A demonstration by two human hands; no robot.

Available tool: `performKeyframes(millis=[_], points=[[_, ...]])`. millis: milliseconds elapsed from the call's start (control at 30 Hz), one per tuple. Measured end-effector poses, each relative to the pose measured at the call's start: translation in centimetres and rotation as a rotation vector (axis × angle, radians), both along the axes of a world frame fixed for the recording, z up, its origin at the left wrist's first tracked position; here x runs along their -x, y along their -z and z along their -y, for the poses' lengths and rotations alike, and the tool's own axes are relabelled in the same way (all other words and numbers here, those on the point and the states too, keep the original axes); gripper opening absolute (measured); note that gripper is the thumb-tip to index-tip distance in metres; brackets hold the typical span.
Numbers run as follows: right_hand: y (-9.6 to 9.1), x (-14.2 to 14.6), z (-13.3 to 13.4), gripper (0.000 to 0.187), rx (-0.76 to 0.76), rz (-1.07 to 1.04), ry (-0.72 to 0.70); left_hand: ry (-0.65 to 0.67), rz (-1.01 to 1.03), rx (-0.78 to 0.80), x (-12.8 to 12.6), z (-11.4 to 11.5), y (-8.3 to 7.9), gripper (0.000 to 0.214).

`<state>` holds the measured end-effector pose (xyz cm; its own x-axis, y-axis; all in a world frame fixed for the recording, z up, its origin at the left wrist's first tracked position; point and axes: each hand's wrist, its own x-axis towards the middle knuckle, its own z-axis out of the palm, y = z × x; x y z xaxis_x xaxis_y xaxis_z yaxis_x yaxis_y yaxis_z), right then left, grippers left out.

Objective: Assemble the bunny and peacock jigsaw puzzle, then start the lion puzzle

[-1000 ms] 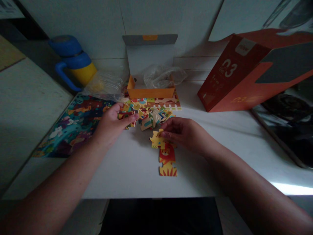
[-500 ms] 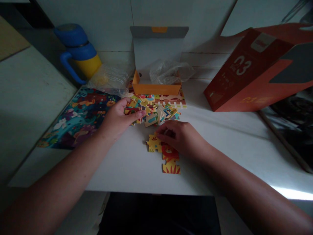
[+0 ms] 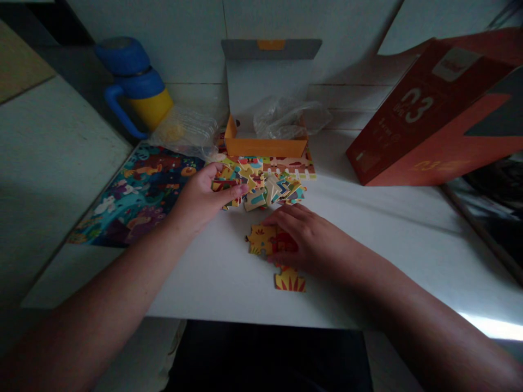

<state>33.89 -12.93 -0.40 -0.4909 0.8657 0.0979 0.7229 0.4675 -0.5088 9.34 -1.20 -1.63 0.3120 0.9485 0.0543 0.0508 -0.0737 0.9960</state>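
Several yellow puzzle pieces [image 3: 291, 280] lie joined on the white table, with red leaf shapes on the lowest and a red lion partly covered above it. Over the lion piece [image 3: 288, 243] is my right hand [image 3: 308, 234], its thumb and index finger curved round the edges. At the left side of a heap of loose puzzle pieces [image 3: 272, 189], my left hand [image 3: 206, 193] has thumb and fingers around a few pieces [image 3: 227, 185]. The inner fingers of the left hand are partly hidden.
Behind the heap stands an open orange box [image 3: 265, 147] with a clear plastic bag [image 3: 281, 120]. A blue animal picture sheet [image 3: 139, 190] lies left, near a blue and yellow flask [image 3: 143, 87] and another plastic bag [image 3: 183, 133]. A large red box [image 3: 412, 120] stands right.
My right hand has spread over the lion piece, covering much of it, with the thumb now lower. My left hand stays at the heap. The view has shifted slightly.
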Motion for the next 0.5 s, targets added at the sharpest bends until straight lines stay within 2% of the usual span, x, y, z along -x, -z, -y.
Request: performKeyframes(millis=[267, 500], points=[[0.03, 0.07, -0.14, 0.042, 0.023, -0.010, -0.002, 0.001, 0.038, 0.005, -0.02, -0.12, 0.40, 0.049], [0.06, 0.21, -0.53, 0.023, 0.020, -0.012, -0.049, -0.002, 0.033, 0.010, -0.11, 0.02, 0.12, 0.048]])
